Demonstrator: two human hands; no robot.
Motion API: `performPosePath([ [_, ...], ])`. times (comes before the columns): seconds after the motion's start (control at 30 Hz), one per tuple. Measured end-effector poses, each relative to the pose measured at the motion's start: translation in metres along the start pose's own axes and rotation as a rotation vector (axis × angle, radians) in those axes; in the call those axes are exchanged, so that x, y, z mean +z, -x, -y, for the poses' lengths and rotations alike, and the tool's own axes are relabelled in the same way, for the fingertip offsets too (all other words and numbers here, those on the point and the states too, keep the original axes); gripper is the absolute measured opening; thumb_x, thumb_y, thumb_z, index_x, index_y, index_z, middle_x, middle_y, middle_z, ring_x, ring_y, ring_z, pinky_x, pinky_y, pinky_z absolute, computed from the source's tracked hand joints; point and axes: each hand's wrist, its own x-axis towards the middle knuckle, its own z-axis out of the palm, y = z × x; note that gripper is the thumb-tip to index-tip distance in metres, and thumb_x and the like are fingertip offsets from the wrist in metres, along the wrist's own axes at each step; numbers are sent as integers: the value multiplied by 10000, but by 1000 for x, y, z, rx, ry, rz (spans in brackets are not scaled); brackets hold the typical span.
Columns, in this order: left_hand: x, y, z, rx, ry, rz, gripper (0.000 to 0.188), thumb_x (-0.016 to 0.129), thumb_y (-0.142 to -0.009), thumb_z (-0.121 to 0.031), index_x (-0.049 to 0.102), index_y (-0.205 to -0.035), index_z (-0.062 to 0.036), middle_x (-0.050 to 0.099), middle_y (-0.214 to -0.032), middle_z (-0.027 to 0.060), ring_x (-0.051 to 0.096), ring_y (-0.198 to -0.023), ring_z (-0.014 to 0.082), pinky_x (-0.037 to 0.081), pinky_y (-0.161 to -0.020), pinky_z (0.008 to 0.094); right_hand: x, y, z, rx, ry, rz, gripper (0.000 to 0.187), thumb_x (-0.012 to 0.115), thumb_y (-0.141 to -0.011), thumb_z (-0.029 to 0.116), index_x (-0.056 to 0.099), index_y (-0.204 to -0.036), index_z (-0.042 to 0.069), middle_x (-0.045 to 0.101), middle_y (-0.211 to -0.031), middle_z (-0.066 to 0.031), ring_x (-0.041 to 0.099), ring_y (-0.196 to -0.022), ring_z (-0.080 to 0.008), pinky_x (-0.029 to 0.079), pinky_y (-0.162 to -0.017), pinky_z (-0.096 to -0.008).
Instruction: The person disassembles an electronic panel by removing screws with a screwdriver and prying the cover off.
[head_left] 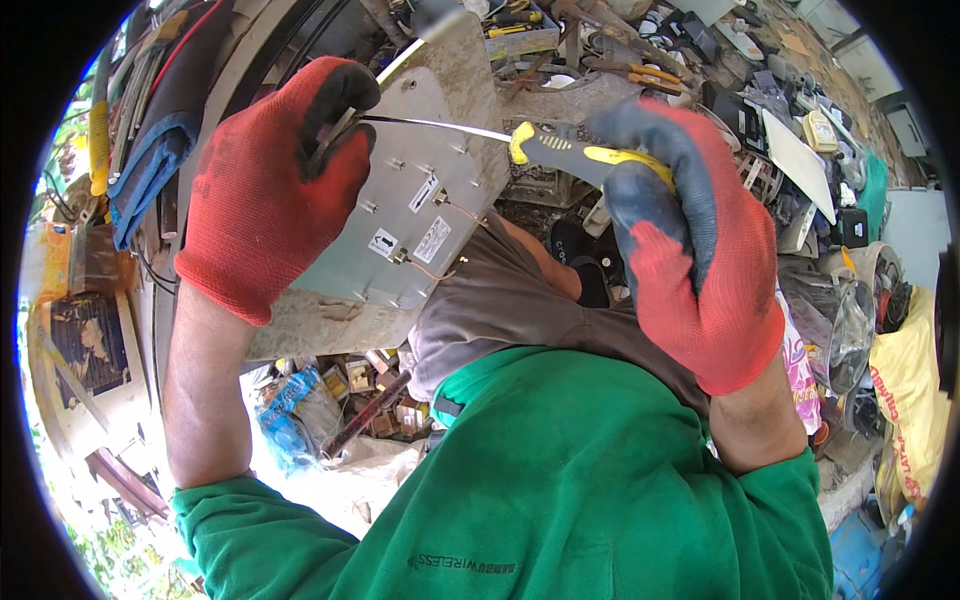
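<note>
The right hand (690, 240) grips a yellow-handled screwdriver (560, 150) at upper centre, its shaft reaching the left hand (275, 185) clamped on the grey metal panel (420, 200); prying seems underway, needing steady leverage.

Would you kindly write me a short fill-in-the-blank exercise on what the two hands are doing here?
1. Both hands wear red and ____ work gloves.
2. The right hand grips a screwdriver by its yellow and ____ handle.
3. The left hand pinches the screwdriver's ____ end against the grey metal box.

Missing words: grey; black; shaft
</note>
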Motion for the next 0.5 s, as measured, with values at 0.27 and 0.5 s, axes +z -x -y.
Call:
performPosePath([
  [0.27, -5, -2, -1, 12, -40, 41, 375, 705, -903, -112, 638, -1268, -59, 746, -1029, 153, 744, -941, 245, 552, -847, 333, 7, -4, 0, -143, -1, -94, 394, 628, -901, 31, 609, -1293, -2, 643, -1226, -208, 654, -1034, -272, 528, -908, -369],
  [0.5, -7, -4, -5, -47, 0, 73, 341, 708, -888, -107, 633, -1216, -46, 736, -1027, 168, 735, -980, 322, 548, -881, 362, -6, -7, -2, -227, 197, -3, 344, 589, -894, -19, 622, -1237, -5, 651, -1187, -188, 674, -958, -236, 532, -865, -352],
])
